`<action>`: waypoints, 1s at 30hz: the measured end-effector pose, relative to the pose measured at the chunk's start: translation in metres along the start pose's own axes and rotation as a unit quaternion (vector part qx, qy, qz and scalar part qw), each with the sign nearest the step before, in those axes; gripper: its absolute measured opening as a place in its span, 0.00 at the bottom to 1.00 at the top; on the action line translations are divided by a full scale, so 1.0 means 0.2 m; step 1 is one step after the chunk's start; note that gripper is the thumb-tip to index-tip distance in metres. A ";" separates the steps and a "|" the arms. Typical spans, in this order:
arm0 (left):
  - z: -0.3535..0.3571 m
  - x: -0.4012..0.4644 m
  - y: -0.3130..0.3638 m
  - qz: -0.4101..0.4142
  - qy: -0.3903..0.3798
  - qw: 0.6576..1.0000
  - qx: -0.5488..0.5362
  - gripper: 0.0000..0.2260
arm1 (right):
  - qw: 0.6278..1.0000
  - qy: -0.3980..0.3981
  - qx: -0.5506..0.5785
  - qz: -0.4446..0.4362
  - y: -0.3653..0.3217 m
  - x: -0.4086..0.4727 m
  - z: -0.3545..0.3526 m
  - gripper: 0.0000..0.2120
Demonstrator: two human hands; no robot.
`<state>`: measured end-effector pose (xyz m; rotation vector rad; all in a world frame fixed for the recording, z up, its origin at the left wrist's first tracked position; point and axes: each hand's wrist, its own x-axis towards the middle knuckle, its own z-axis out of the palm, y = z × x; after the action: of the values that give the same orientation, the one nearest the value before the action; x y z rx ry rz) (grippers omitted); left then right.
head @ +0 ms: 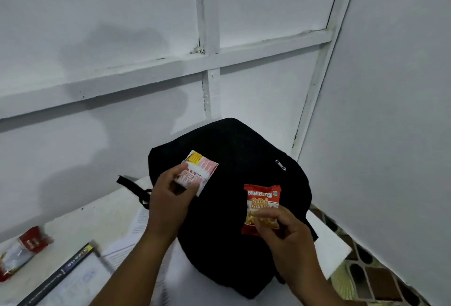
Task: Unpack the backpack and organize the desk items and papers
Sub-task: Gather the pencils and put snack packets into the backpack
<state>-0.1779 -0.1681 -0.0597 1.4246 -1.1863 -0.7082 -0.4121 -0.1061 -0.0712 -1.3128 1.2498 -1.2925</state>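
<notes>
A black backpack [234, 159] lies on the white desk [97, 213] in the room's corner, its zipper pull showing at the upper right. Above the bag's left side, my left hand [168, 196] pinches a small pink and white sachet [199, 171]. Over the bag's right side, my right hand [285, 230] pinches a red packet of salted peanuts [261, 204] by its lower edge. Both packets hang in the air in front of the bag.
A red and clear snack packet [22, 249] lies at the desk's left edge. A book [61, 274] with a dark spine and loose papers [136, 232] lie on the desk left of the bag. White walls close in behind and right. Patterned floor tiles [366, 274] show at lower right.
</notes>
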 end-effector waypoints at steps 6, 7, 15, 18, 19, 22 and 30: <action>0.27 0.20 0.02 0.040 0.046 0.987 0.149 0.18 | 0.998 -0.060 0.000 -0.022 -0.01 0.26 -0.31 0.07; 0.29 0.21 0.01 0.051 0.047 0.978 0.197 0.17 | 0.997 -0.077 0.000 -0.018 -0.01 0.29 -0.34 0.07; 0.37 0.05 0.00 0.037 0.132 0.911 0.388 0.23 | 0.983 -0.171 -0.057 0.029 0.09 0.39 -0.46 0.15; 0.38 -0.09 0.04 0.111 0.127 0.933 0.319 0.20 | 0.974 -0.213 -0.056 0.059 0.09 0.41 -0.47 0.18; 0.39 -0.14 0.04 0.124 0.088 0.934 0.324 0.19 | 0.971 -0.224 -0.059 0.064 0.09 0.42 -0.47 0.18; 0.42 -0.19 0.01 0.109 -0.001 0.915 0.388 0.23 | 0.965 -0.243 -0.062 0.079 0.08 0.44 -0.49 0.18; 0.41 -0.19 0.15 0.098 0.043 0.959 0.261 0.11 | 0.939 -0.333 0.012 0.087 0.02 0.47 -0.46 0.16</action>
<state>-0.2723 -0.1595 -0.0559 1.7124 -1.4887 -0.1923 -0.5093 -0.1944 -0.0595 -1.4192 0.8353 -0.6407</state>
